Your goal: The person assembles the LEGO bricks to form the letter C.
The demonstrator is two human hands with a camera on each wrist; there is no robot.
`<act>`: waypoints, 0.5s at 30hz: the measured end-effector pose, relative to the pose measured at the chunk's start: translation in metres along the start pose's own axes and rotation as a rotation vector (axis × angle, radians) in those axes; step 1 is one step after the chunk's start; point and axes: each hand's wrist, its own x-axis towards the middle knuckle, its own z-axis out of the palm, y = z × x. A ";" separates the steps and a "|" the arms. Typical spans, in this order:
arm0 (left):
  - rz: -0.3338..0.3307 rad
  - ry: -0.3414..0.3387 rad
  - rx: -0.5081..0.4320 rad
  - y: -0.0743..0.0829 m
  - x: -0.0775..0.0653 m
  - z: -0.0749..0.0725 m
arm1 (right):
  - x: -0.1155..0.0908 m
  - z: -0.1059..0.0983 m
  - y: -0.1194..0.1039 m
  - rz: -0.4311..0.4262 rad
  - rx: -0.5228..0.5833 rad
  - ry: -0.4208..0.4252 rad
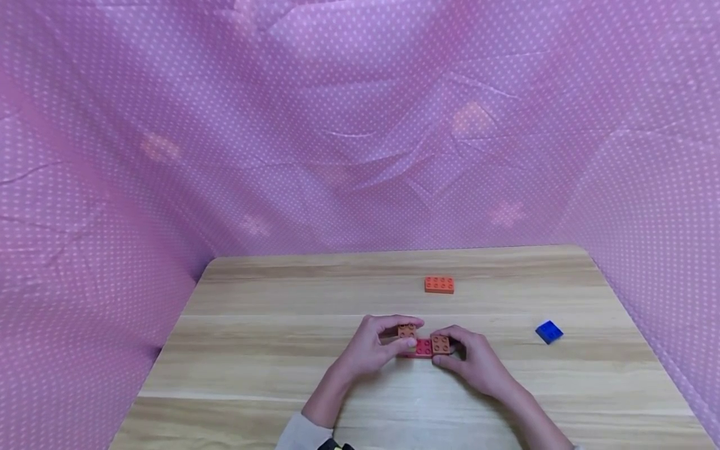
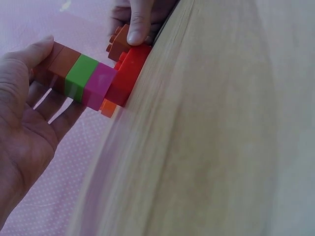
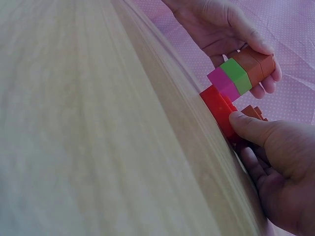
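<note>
Red brick (image 1: 424,348) laid sideways, tower (image 2: 81,76) pinched over its left end by left fingers (image 1: 389,321), brown block (image 1: 441,344) by right fingers (image 1: 456,332).

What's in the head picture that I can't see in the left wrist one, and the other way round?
Only the head view shows the blue brick and the light sleeve on the left arm.

Only the left wrist view shows the green brick inside the stack.

Both show the left hand holding that stack, the right hand gripping a brown brick, the red brick, the wooden table and dotted cloth.
</note>
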 end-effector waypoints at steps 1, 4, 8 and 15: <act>-0.004 0.000 0.001 0.000 0.000 0.000 | 0.000 0.000 0.000 0.001 0.001 -0.002; -0.018 -0.003 0.013 0.001 -0.001 -0.001 | 0.000 0.000 -0.001 0.003 0.007 -0.008; -0.013 -0.006 0.035 0.004 -0.001 -0.002 | 0.001 0.001 -0.002 -0.008 -0.003 -0.004; -0.013 -0.011 -0.047 0.007 0.000 -0.002 | 0.001 -0.001 -0.004 0.010 -0.022 -0.003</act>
